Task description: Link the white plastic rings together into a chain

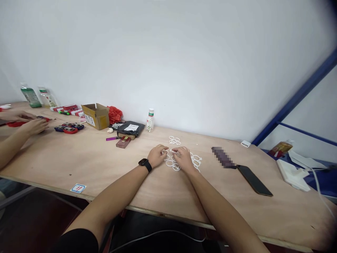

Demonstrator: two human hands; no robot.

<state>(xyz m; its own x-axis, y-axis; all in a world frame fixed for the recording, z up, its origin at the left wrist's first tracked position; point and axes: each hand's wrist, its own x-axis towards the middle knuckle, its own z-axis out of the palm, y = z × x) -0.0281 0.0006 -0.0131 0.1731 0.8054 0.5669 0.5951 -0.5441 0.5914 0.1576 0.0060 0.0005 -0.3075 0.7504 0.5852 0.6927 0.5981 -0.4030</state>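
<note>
Thin white plastic rings with small nubs, like looped cable ties (197, 159), lie in a loose group on the table around my hands. My left hand (157, 155), with a black watch on the wrist, has its fingers curled at a white loop (165, 152). Facing it, my right hand (184, 160) pinches a bit of white tie between thumb and forefinger. Several rings lie between and below the hands; the right hand partly covers some. A smaller cluster of white rings (174, 140) sits just beyond the fingertips.
A bottle (150, 120), a black package (131, 128), a dark red box (123, 142) and an open carton (96, 116) stand left. A phone (254, 180) lies right, near a blue metal frame (295, 100). Another person's hands (33, 124) work at far left.
</note>
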